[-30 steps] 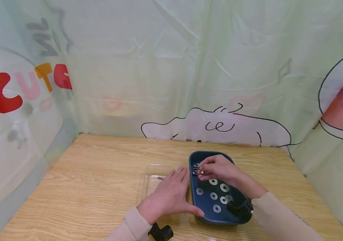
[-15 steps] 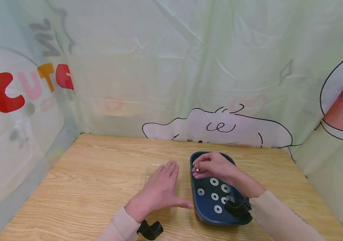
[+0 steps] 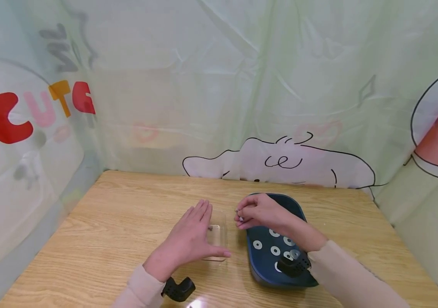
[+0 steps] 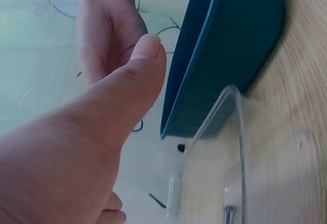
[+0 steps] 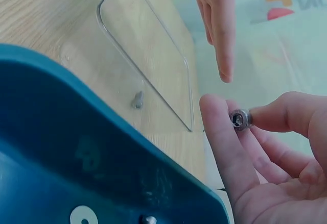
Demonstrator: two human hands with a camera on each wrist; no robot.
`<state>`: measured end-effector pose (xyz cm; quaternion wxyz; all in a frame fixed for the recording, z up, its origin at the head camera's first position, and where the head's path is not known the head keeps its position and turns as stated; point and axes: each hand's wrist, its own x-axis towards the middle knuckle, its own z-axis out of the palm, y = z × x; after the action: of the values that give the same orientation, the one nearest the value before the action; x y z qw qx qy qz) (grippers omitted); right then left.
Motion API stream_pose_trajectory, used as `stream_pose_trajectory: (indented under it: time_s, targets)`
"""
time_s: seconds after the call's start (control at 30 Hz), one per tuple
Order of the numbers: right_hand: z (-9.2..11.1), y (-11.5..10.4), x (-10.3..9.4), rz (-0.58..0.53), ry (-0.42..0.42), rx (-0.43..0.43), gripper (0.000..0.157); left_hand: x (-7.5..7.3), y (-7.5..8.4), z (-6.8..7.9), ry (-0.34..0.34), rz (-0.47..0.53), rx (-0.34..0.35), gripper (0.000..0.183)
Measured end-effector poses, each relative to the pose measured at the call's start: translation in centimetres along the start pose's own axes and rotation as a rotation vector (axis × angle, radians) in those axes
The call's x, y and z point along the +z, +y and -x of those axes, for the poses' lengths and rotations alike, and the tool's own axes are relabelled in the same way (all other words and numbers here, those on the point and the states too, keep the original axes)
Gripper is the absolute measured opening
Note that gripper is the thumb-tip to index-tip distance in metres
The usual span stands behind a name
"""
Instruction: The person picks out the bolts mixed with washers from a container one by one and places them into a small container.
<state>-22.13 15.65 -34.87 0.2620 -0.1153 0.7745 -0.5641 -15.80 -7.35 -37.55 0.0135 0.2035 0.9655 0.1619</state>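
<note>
My right hand (image 3: 261, 213) pinches a hex-socket screw (image 5: 240, 119) between thumb and fingers, its round socket head facing the right wrist camera. It is held at the left rim of the dark blue bin (image 3: 255, 267), on the side toward the clear plastic box (image 3: 223, 239). Over the left part of that box is my left hand (image 3: 188, 237), its fingers straight and thumb spread out, holding nothing. A small metal screw (image 5: 137, 100) lies inside the clear box. Several flat washers (image 3: 275, 251) lie on the bin's floor, and a screw head (image 5: 148, 219) shows there too.
Both containers stand on a wooden table (image 3: 126, 222), the box left of the bin with a narrow gap between. A printed curtain (image 3: 173, 94) rises behind the table and along its sides. Each wrist wears a black camera (image 3: 179, 289).
My right hand has moved left with the screw, from inside the bin to its left rim. My left hand has shifted left, away from the bin, uncovering the right part of the clear box.
</note>
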Motion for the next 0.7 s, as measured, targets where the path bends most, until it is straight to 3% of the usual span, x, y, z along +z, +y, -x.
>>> stream_pose_trajectory:
  time_s: [0.4,0.7]
  targets:
    - [-1.0,-0.2,1.3,0.002,-0.053,-0.022,0.028,0.0,-1.9,1.0,0.015,0.011,-0.055,0.127]
    - [-1.8,0.1,2.6,-0.004,-0.085,-0.027,0.022,0.2,-2.9,1.8,0.003,0.04,-0.073,0.125]
